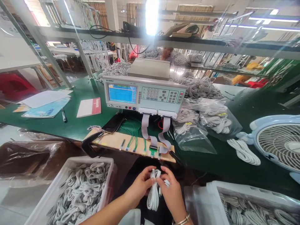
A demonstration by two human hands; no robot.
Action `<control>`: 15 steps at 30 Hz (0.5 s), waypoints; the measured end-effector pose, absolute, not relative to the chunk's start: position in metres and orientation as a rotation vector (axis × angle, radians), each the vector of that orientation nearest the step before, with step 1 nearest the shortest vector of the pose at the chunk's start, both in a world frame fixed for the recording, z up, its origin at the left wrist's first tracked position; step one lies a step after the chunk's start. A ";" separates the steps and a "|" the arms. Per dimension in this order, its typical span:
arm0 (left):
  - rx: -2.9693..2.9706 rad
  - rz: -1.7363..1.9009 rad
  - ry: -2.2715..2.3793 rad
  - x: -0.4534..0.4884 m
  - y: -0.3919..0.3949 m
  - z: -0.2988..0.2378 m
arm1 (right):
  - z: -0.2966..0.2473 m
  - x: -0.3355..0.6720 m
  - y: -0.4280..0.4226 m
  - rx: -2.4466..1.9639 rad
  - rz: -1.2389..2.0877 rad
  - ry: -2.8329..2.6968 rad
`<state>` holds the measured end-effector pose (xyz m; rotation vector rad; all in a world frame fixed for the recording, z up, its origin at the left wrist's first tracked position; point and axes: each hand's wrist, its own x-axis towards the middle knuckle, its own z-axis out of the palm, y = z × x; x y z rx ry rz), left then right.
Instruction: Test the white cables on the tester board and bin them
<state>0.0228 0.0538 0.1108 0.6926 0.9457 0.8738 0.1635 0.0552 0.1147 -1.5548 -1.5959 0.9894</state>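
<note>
A coiled bundle of white cable (152,197) hangs between my two hands, just in front of the table's edge. My left hand (143,182) pinches the upper part of the coil from the left. From the other side, my right hand (169,184) grips the same bundle near its top, with the thumb and fingers close together. A white cable end pokes out beside the right fingers. Just beyond my hands lies a wooden board (112,139) with small connectors and green wires. Grey ribbon cables (145,126) run from it up to a bench tester (144,95) with a blue screen.
At left stands a white bin (70,162) full of coiled cables, and another bin (255,190) is at right. A black clamp (90,145) grips the board. Bagged cables (214,117), a loose coil (244,152) and a fan (281,142) occupy the table's right side.
</note>
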 end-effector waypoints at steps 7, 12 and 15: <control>1.064 1.041 1.148 0.011 0.082 0.110 | 0.134 0.162 0.092 -1.458 1.327 -1.305; 0.832 0.928 1.040 0.006 0.093 0.112 | 0.136 0.164 0.100 -1.433 1.388 -1.270; 0.752 0.865 1.019 0.002 0.097 0.118 | 0.133 0.163 0.102 -1.400 1.456 -1.173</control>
